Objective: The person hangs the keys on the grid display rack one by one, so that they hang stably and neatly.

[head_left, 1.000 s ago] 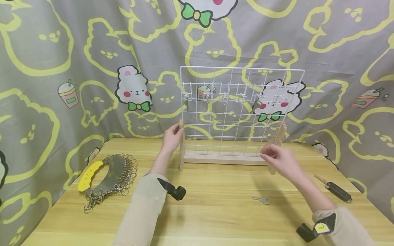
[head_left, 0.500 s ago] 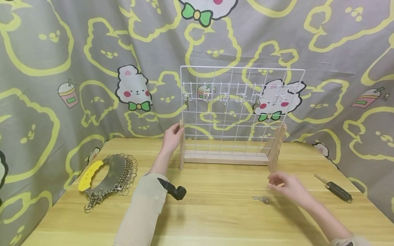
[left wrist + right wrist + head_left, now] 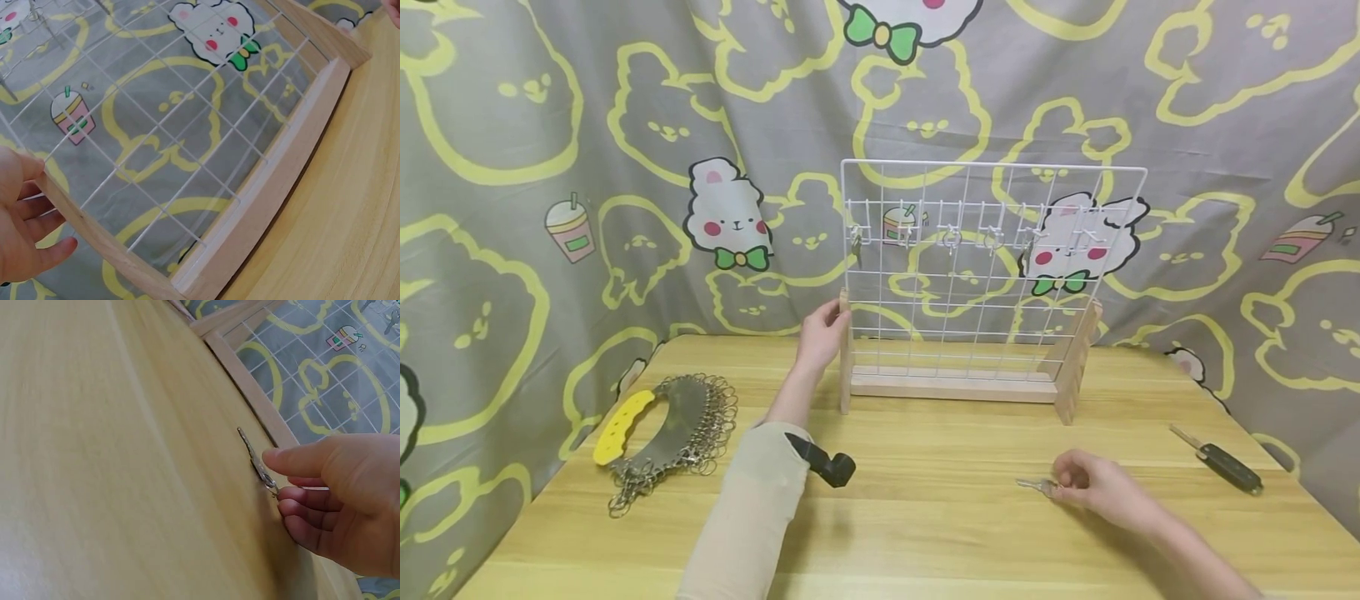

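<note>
In the head view my left hand (image 3: 822, 335) grips the left wooden upright (image 3: 846, 367) of a white wire grid rack (image 3: 967, 302). The left wrist view shows the thumb and fingers around the post (image 3: 94, 231). My right hand (image 3: 1101, 490) is down at the table, thumb and fingertips on the ring end of a small silver key (image 3: 1034, 484). The right wrist view has this key (image 3: 255, 453) with its ring between the thumb and a curled finger. Several hooks line the grid's upper part; a key (image 3: 857, 247) hangs at the far left hook.
A black-handled car key (image 3: 1228, 468) lies on the table to the right. At the left lies a curved metal piece with a yellow handle (image 3: 623, 427), edged with many rings (image 3: 718, 404). A patterned curtain (image 3: 805, 92) hangs behind the wooden table (image 3: 917, 533).
My right hand has come down from the rack's right side to the small key on the table. The left hand stays on the upright.
</note>
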### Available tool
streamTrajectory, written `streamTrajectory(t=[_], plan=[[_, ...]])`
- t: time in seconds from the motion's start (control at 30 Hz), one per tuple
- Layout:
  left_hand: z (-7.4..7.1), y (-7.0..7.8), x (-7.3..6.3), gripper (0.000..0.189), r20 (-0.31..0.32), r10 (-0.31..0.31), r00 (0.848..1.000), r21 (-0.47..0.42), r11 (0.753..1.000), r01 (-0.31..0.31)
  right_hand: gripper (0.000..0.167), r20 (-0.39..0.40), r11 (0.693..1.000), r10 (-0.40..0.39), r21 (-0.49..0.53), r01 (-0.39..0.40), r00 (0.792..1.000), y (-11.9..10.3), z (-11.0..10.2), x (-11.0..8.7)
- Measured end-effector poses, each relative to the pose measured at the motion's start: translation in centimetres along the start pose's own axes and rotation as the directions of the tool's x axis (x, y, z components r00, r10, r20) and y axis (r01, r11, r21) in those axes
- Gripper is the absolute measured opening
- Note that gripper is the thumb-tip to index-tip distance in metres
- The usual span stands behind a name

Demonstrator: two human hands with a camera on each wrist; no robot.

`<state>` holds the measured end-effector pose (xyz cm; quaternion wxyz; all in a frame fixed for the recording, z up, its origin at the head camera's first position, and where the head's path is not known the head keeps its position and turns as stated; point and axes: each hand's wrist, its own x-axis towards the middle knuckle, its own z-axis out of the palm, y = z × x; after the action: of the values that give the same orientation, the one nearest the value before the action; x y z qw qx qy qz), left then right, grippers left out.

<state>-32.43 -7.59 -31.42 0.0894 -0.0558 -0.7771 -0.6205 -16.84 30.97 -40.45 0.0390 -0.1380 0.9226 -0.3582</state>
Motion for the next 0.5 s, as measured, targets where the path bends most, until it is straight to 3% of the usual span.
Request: streamTrajectory(t=[0.27, 0.5], plan=[[0.07, 0.08, -0.01, 0.047, 0.003, 0.005, 1.0, -0.002, 1.0, -0.005, 0.011, 0.01, 0.998, -0.012, -0.065, 0.012, 1.0, -0.04, 0.16, 0.3], [0.16, 0.15, -0.06, 0.046, -0.002, 0.022, 1.0, -0.025, 0.999, -0.022, 0.01, -0.011, 0.99, -0.008, -0.138, 0.007, 1.0, -0.37, 0.13, 0.76]])
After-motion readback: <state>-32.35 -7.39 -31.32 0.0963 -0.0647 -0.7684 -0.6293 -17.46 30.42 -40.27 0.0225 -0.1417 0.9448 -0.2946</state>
